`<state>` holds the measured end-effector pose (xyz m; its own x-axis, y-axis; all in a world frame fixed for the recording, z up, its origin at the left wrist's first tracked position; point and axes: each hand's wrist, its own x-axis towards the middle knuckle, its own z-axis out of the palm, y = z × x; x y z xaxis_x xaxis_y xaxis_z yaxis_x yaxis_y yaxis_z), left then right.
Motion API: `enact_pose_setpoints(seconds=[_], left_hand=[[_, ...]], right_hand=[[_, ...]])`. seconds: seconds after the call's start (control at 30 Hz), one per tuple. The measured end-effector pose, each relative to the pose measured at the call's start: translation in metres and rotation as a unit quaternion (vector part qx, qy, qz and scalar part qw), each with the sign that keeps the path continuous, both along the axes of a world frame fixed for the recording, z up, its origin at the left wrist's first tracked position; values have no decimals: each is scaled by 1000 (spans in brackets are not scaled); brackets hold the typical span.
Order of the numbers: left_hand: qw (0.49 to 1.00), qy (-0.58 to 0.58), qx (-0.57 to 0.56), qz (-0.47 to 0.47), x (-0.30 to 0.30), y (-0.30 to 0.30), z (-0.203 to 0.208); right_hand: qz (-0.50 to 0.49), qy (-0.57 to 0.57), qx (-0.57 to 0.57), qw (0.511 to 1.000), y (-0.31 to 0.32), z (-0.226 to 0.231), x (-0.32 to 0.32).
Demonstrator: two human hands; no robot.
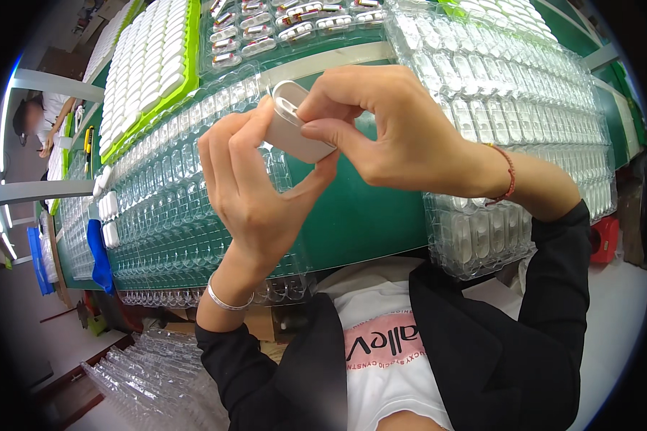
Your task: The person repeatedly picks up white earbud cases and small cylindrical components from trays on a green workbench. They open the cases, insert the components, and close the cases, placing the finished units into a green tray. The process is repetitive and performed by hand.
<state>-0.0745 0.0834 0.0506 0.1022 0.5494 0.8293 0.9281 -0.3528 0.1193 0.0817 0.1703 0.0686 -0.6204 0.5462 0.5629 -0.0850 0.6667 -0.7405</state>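
Note:
A small white oval plastic case (294,144) is held up above the green table, tilted, with its narrow end facing up. My left hand (248,183) grips it, fingers along one side and thumb underneath. A recess shows in the case's upper end. There, the thumb and forefinger of my right hand (402,136) are pinched together, touching the rim. Whatever those fingertips may hold is too small or hidden to name.
Stacked clear blister trays (474,118) with pale parts lie at the right; more clear trays (172,215) spread left. Beyond are a bright green tray (194,43) of white cases and a tray of small components (259,49). A co-worker (47,118) is at far left.

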Motion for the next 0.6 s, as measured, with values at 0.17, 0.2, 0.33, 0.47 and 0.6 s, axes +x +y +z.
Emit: enact_pose_setpoints(seconds=[0.17,0.2,0.33,0.47,0.6], left_hand=[[998,-49,-42,-17,1,-11,5],[997,-58,-55,-22,0,-14,6],[991,-99,-85,-13,-1,-19,7],[993,-85,-86,7,-1,-17,7],[994,-67,-78,28,1,-18,5]], right_hand=[[28,-6,-133,991,-7,8,1],[30,-14,-140,990,-8,9,1],[15,-8,-98,995,-6,6,2],[-25,-1,19,1000,-4,2,0],[-32,-7,-22,999,-8,2,1]])
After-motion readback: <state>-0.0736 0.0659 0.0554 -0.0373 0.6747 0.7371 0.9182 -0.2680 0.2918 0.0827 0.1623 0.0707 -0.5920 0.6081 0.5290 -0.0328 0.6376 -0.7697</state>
